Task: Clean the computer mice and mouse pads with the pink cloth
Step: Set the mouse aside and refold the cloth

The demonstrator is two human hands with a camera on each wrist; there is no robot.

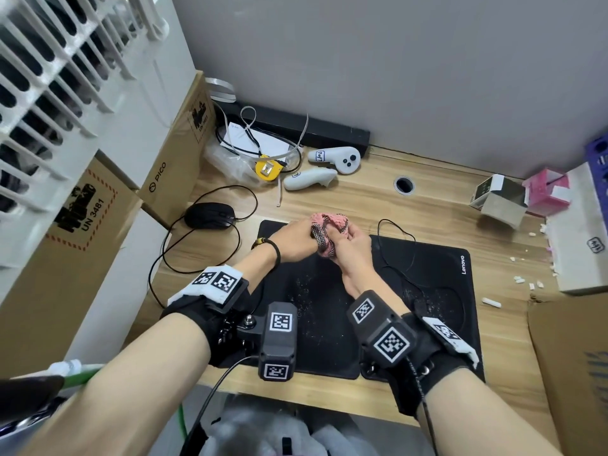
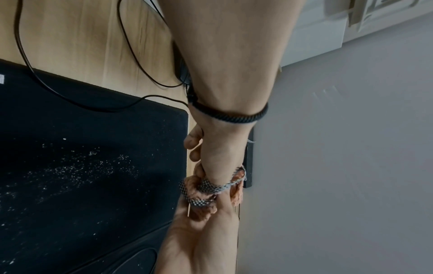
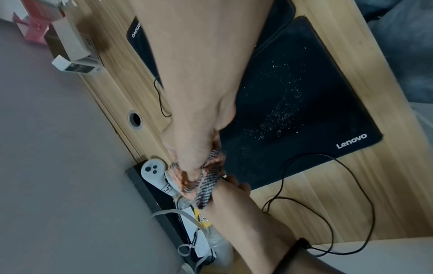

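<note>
Both hands meet above the far edge of the 2 black mouse pads (image 1: 316, 301), the left hand (image 1: 296, 245) and right hand (image 1: 350, 248) each curled tight round the bunched pink cloth (image 1: 330, 225). A black mouse (image 1: 209, 216) sits on the wooden surface (image 1: 362, 199) to the left, apart from them.

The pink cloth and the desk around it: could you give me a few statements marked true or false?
1. Both hands hold the pink cloth. True: left hand and right hand grip it together.
2. The black mouse sits on a mouse pad. False: it rests on the wooden desk, left of the pads.
3. The left mouse pad shows white specks. True.
4. The two white controllers are on the right mouse pad. False: they lie on the desk near the wall.
</note>
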